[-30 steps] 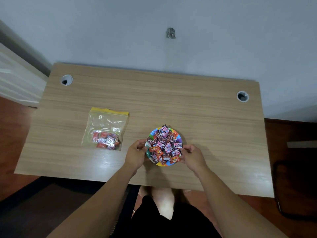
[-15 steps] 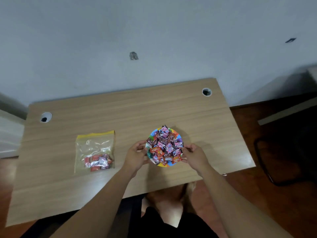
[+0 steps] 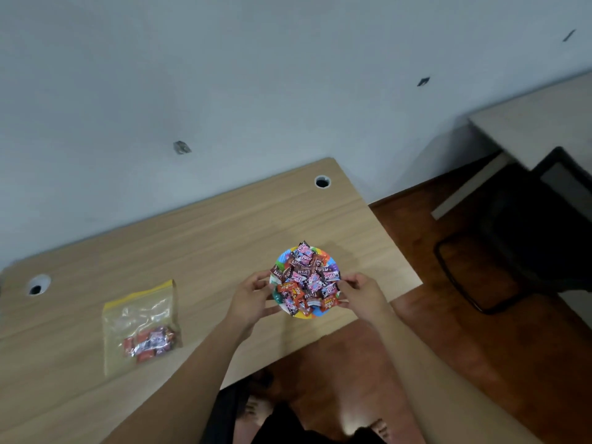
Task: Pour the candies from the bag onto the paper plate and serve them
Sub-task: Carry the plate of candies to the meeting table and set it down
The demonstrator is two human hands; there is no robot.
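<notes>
A colourful paper plate (image 3: 302,314) piled with wrapped candies (image 3: 306,278) is held over the right part of the wooden table (image 3: 198,245). My left hand (image 3: 251,299) grips its left rim and my right hand (image 3: 363,294) grips its right rim. The clear zip bag with a yellow top (image 3: 141,322) lies flat on the table to the left, apart from my hands, with a few candies (image 3: 149,342) still inside at its lower end.
The table's right edge is just beyond the plate, with reddish floor (image 3: 448,331) below it. A black chair (image 3: 525,238) and another desk (image 3: 531,126) stand at the right. Two cable holes (image 3: 322,181) (image 3: 38,285) sit near the table's back edge. My feet show under the table.
The view has swung to the right and tilted, so the table now runs diagonally. The plate stays between both hands and looks nearer the table's right edge; the bag has not moved.
</notes>
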